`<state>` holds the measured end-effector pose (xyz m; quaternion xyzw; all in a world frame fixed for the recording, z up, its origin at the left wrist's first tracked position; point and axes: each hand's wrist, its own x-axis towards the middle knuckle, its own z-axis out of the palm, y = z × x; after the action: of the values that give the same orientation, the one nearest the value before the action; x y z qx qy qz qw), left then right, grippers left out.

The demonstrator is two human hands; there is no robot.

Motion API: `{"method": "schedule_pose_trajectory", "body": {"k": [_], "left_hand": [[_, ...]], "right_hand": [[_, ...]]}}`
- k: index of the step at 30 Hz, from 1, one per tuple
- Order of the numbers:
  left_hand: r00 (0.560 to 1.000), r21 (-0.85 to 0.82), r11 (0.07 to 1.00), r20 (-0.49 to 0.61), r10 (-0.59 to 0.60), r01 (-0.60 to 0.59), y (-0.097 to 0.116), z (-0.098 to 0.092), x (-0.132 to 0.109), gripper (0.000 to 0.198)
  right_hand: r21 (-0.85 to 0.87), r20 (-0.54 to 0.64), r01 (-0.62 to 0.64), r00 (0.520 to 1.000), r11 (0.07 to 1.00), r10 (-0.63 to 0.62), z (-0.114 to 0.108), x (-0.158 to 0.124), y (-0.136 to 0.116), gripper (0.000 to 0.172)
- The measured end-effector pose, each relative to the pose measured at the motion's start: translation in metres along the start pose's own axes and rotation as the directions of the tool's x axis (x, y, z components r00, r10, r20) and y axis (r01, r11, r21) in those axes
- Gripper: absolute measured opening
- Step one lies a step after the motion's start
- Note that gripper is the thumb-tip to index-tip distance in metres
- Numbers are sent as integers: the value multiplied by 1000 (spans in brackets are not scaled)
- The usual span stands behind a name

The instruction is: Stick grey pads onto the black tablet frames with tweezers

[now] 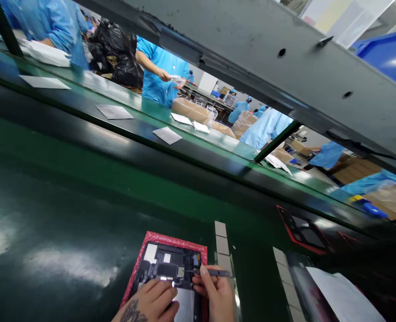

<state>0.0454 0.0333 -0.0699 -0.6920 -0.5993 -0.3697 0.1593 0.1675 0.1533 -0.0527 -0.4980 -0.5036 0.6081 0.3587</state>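
Observation:
An opened tablet [171, 259] lies on a red bubble-wrap sheet [176, 240], its dark inner parts and a silver panel [185, 302] facing up. My left hand [153, 302] rests palm down over its near left part, fingers loosely bent. Whether anything small lies under those fingertips is hidden. Between the thumb and fingers of my right hand [218, 293] is a pair of dark tweezers [214, 272], held almost level. Their tips point left, at a small pale square piece [181, 271] inside the tablet; I cannot tell whether they touch it.
Beside the tablet runs a strip of pale square pads [222, 245], with a second strip [287, 281] farther right. Another tablet [303, 230] lies on red wrap near a white sheet [343, 295]. White packets [167, 135] lie beyond, below a grey beam [268, 53]. Co-workers in blue stand behind.

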Motion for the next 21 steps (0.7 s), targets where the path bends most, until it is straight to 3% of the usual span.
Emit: {"method": "schedule_pose_trajectory", "body": {"k": [13,21], "left_hand": [[999,-9,999,-9,-52,52,2,1,-1,16],[987,120,990,132,-96,81,1,8,-13,20]], "right_hand": [[-24,22,26,999,999,-25,0,-4,5,45],[-89,114,34,993,995,-24,-6,1,7,48]]}}
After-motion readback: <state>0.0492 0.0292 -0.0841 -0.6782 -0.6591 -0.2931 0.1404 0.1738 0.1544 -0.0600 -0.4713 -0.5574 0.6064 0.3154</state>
